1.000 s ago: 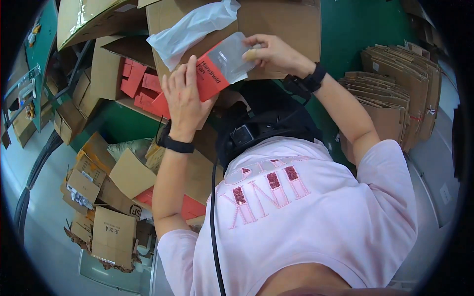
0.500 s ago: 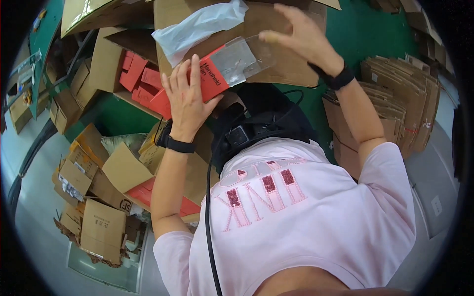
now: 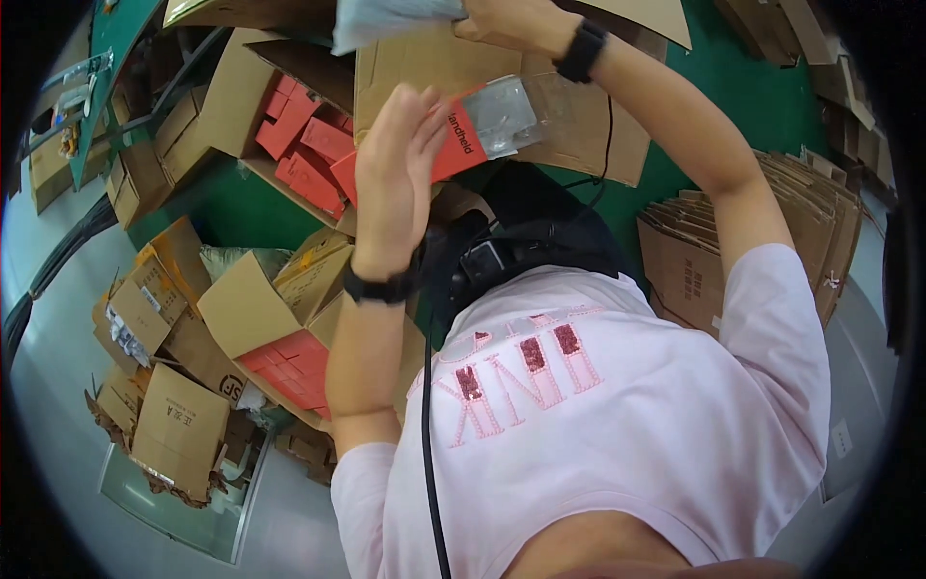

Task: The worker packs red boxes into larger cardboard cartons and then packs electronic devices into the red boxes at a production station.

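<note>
My right hand point(image 3: 511, 21) grips one end of a pale blue-white plastic bag point(image 3: 394, 19) at the top of the view; the bag is partly cut off by the edge. My left hand point(image 3: 394, 179) is raised on its side with fingers stretched, holding nothing, in front of a long red box point(image 3: 461, 145). That red box lies tilted on a large cardboard carton point(image 3: 598, 135). From its right end sticks out a clear and greyish plastic piece point(image 3: 506, 116). My left hand hides part of the box, so contact with it is hard to tell.
To the left, an open carton point(image 3: 224, 101) holds several red boxes point(image 3: 307, 174). A second carton point(image 3: 241, 304) with red boxes stands nearer. Flattened cardboard point(image 3: 694, 261) is stacked at right. Loose cardboard point(image 3: 178, 425) lies lower left. A black cable point(image 3: 429, 434) runs down my front.
My right hand has moved left and up and taken hold of the plastic bag, which is lifted toward the top edge. My left hand has come off the red box's face and turned on its side.
</note>
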{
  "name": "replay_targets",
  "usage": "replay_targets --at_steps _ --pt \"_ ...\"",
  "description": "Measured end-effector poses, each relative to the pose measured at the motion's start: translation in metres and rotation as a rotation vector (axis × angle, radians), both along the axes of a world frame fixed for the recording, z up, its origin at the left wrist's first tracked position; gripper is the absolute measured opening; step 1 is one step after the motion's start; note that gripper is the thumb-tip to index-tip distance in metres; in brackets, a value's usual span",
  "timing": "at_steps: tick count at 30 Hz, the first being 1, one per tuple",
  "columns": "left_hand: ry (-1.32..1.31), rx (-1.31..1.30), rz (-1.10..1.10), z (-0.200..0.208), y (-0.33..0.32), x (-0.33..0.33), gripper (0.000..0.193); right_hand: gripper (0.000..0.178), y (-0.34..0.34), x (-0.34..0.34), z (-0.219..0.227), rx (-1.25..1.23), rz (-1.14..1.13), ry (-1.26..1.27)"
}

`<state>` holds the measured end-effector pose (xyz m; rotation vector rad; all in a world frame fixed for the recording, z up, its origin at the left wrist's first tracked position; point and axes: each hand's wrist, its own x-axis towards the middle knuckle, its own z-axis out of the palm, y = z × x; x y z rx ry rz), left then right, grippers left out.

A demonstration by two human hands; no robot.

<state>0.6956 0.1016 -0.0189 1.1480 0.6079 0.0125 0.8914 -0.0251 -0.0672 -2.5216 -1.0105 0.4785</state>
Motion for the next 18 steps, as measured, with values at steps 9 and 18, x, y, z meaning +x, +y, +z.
replay_targets --at_steps 9,18 --pt "-0.202 -0.512 0.071 0.022 -0.009 0.053 0.022 0.051 -0.046 -0.063 0.053 0.631 -0.024 0.495" --pt "-0.471 1.400 -1.010 0.061 -0.040 0.010 0.035 0.042 -0.148 -0.091 0.016 1.062 -0.058 2.181"
